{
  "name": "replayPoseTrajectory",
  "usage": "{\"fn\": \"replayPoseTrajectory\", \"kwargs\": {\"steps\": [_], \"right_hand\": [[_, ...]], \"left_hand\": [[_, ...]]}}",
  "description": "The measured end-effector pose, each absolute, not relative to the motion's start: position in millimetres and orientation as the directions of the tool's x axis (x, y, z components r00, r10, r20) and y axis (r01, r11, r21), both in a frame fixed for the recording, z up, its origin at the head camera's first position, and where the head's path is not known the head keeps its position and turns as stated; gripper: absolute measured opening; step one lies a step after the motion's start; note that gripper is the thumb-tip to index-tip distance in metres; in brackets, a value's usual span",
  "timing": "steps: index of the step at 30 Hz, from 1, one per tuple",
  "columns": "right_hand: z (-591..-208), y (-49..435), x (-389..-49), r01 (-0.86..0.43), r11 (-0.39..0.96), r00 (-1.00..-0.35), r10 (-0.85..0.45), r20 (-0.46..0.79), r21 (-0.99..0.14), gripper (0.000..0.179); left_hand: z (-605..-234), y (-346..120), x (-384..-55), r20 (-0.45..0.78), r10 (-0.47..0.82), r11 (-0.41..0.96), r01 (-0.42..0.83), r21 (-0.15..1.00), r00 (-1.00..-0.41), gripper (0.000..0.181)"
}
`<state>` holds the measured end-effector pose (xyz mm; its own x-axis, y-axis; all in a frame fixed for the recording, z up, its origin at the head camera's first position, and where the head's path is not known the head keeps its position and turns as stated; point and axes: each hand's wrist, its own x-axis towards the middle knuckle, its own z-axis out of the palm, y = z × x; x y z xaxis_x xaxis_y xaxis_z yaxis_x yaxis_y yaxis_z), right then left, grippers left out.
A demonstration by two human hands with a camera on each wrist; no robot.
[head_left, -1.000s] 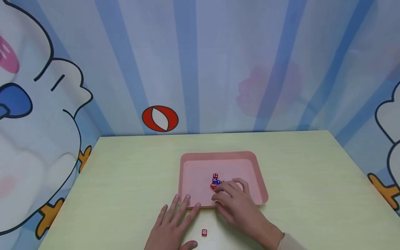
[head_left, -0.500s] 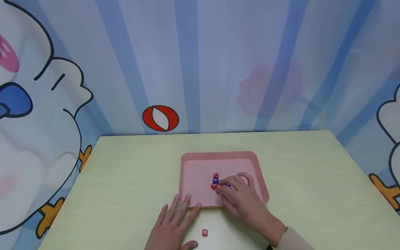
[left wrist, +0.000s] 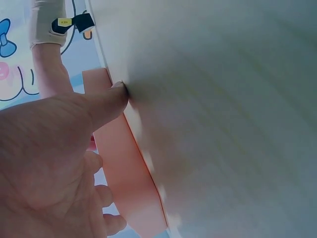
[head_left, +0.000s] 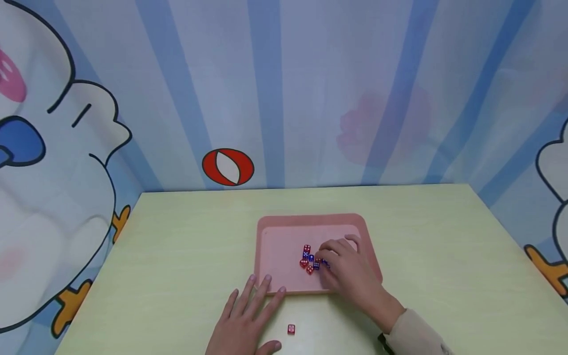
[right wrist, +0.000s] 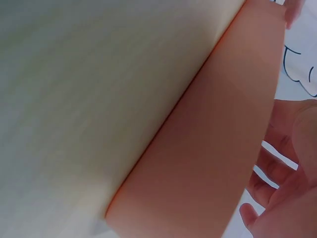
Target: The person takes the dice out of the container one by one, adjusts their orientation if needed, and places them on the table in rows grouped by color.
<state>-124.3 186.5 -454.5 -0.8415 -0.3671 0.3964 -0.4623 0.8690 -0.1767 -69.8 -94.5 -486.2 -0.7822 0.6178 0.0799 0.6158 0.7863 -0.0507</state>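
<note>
A pink tray (head_left: 277,281) lies on the table with several small red and blue dice clustered in it. Among them are a red die (head_left: 309,269) in front, a blue die (head_left: 316,266) beside it and another red die (head_left: 307,248) at the back. My right hand (head_left: 348,271) reaches over the tray's front wall, fingers bent at the right side of the cluster. Its fingertips partly cover dice there; whether they pinch one is unclear. My left hand (head_left: 241,318) rests with spread, straight fingers at the tray's front left edge. A lone red die (head_left: 291,329) sits on the table between the hands.
The pale green table (head_left: 195,236) extends around the tray on all sides. Behind and beside it stands a blue striped cloth backdrop (head_left: 301,98) with cartoon figures. In the right wrist view, the tray's wall (right wrist: 198,124) hides the right fingertips.
My right hand has shifted right and slightly back over the dice, uncovering a red and a blue die at the front of the cluster. The left hand and the lone die stay put.
</note>
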Motion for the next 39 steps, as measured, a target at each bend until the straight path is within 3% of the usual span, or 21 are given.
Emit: {"fn": "replayPoseTrajectory", "kwargs": {"steps": [18,32,39], "right_hand": [[-457,186,-141,-0.373,0.904,-0.921,-0.334,0.202,-0.207,0.016],[-457,186,-142,-0.356,0.902,-0.933,-0.327,0.150,-0.245,0.021],[-457,187,-141,-0.346,0.905,-0.937,-0.319,0.146,-0.246,0.013]], "left_hand": [[-483,-95,-70,0.051,0.604,0.795,0.606,0.021,-0.795,0.086],[-483,-95,-71,0.057,0.615,0.787,0.616,0.008,-0.786,0.085],[-483,-94,-71,0.062,0.613,0.788,0.615,0.022,-0.788,0.085]]}}
